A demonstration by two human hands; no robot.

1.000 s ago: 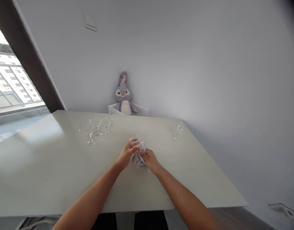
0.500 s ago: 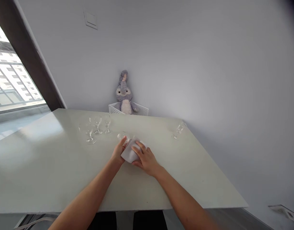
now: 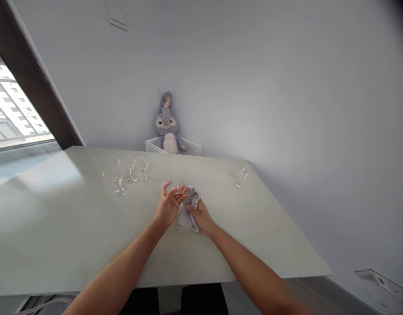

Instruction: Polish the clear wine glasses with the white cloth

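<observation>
A clear stemmed glass [image 3: 179, 190] lies tilted between my hands, its bowl toward the left. My left hand [image 3: 168, 206] curls its fingers around the bowl, palm turned up. A pale grey cloth [image 3: 188, 219] wraps the foot end of this glass, and my right hand [image 3: 203, 217] grips it, thumb on top. Part of the stem and foot is hidden in the folds. To the left of my hands stand three more stemmed glasses: a front glass [image 3: 120, 188], a middle glass [image 3: 131, 176] and a back glass [image 3: 144, 175].
Near the right edge of the white table [image 3: 89, 245] is another clear glass [image 3: 243, 175]. A plush rabbit [image 3: 170, 131] sits in a white perforated basket [image 3: 194, 149] behind the far edge. The wall [image 3: 286, 87] rises beyond, with a window [image 3: 17, 105] at left.
My right hand and the cloth have come off the top of the glass to its foot end. My left hand has turned palm up around the bowl. The view has shifted slightly.
</observation>
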